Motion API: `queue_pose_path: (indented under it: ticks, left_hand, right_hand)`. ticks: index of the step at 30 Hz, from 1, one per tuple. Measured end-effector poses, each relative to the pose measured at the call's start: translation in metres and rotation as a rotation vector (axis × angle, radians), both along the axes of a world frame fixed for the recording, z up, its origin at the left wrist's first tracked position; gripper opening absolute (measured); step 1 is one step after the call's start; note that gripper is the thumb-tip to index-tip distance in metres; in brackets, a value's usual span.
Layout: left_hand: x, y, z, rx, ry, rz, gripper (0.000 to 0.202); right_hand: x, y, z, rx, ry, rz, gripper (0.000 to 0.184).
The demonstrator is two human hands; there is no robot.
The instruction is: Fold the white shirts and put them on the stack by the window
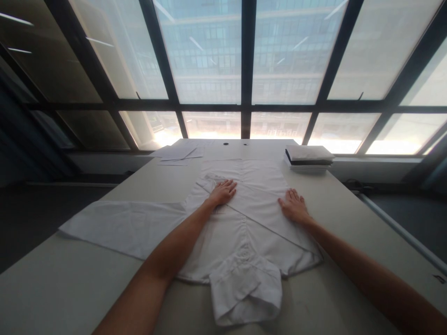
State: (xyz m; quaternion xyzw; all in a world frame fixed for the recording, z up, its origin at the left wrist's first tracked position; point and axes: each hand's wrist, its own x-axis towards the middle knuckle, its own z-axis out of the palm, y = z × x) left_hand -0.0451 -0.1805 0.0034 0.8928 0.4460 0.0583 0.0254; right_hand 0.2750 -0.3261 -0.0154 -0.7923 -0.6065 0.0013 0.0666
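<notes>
Shirt, white (223,242), one: is lying spread along the middle of the white tabletop (139,302), collar (240,284) facing the near side, one sleeve (122,225) stretching out leftward, a diagonal edge (268,228) crossing the body. The left hand (223,191) is resting palm down on the fabric, fingers extended; the right hand (294,205) is lying flat at the right edge, fingers apart. Beyond, loose papers (179,152), too blurred to read, are lying left, and a white-and-black stack (309,158) is sitting right, before windows (289,56).
</notes>
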Motion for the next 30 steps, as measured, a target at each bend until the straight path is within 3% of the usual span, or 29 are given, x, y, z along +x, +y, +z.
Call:
queue_pose_path:
  ticks: [6, 8, 12, 15, 19, 22, 26, 30]
  left_hand:
    - [0.000, 0.000, 0.000, 0.002, 0.008, -0.003, 0.054]
    - [0.000, 0.001, -0.001, 0.010, 0.007, -0.004, 0.054]
    - [0.001, 0.002, -0.003, 0.021, 0.001, -0.005, 0.054]
    - [0.002, 0.002, -0.003, 0.020, 0.004, -0.002, 0.054]
    - [0.003, 0.001, -0.002, 0.032, 0.008, -0.001, 0.053]
    - [0.004, 0.000, -0.001, 0.029, 0.003, 0.001, 0.053]
    - [0.004, 0.001, 0.000, 0.034, -0.003, 0.002, 0.053]
    - [0.002, 0.001, -0.001, 0.038, 0.010, 0.006, 0.053]
  right_hand:
    - [0.016, 0.009, 0.001, 0.196, -0.019, 0.007, 0.066]
    - [0.015, -0.002, 0.006, 0.246, -0.046, 0.160, 0.061]
    - [0.012, -0.044, 0.016, 0.152, -0.010, 0.697, 0.055]
    - [0.016, -0.083, 0.021, 0.035, 0.044, 0.872, 0.056]
    - [0.028, -0.123, 0.022, -0.065, 0.071, 0.870, 0.061]
    - [0.032, -0.133, 0.022, -0.091, 0.070, 0.855, 0.064]
    - [0.008, -0.113, 0.028, -0.019, 0.071, 0.777, 0.065]
    - [-0.041, -0.064, 0.030, 0.067, 0.063, 0.695, 0.069]
